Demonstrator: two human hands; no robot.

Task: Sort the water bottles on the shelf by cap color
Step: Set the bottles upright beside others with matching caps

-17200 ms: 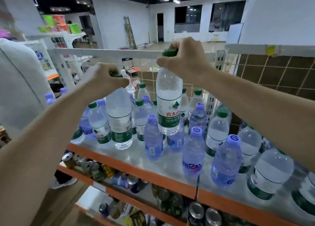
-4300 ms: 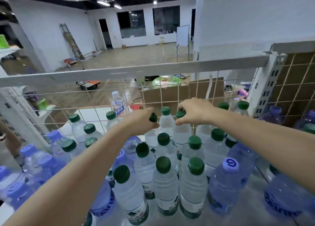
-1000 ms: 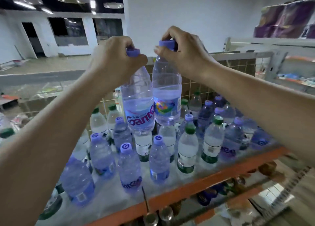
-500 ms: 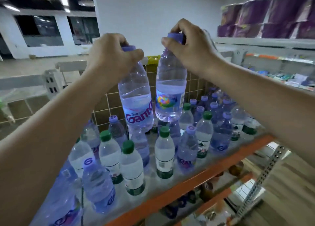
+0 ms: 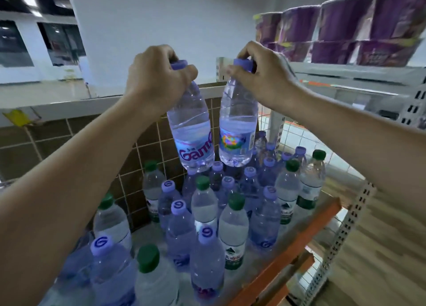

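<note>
My left hand (image 5: 156, 79) grips the purple cap and neck of a blue-tinted bottle (image 5: 191, 132) lettered "Gante". My right hand (image 5: 262, 75) pinches the purple cap of a second blue-tinted bottle (image 5: 238, 130) with a colourful label. Both bottles hang side by side in the air above the shelf (image 5: 283, 257). Below them stand several bottles, mixed: green-capped clear ones (image 5: 232, 227) among purple-capped ones (image 5: 179, 227). At the far right end of the shelf the purple caps (image 5: 268, 161) cluster together.
The shelf has an orange front edge and a perforated grey upright (image 5: 341, 243) at its right end. A brown tiled wall (image 5: 69, 144) backs it on the left. Purple wrapped packs (image 5: 345, 29) lie on a higher shelf at upper right. Wooden floor shows at lower right.
Both hands have carried the two purple-capped bottles further right along the shelf. The view has swung right with them, showing the shelf's right end and the purple packs above.
</note>
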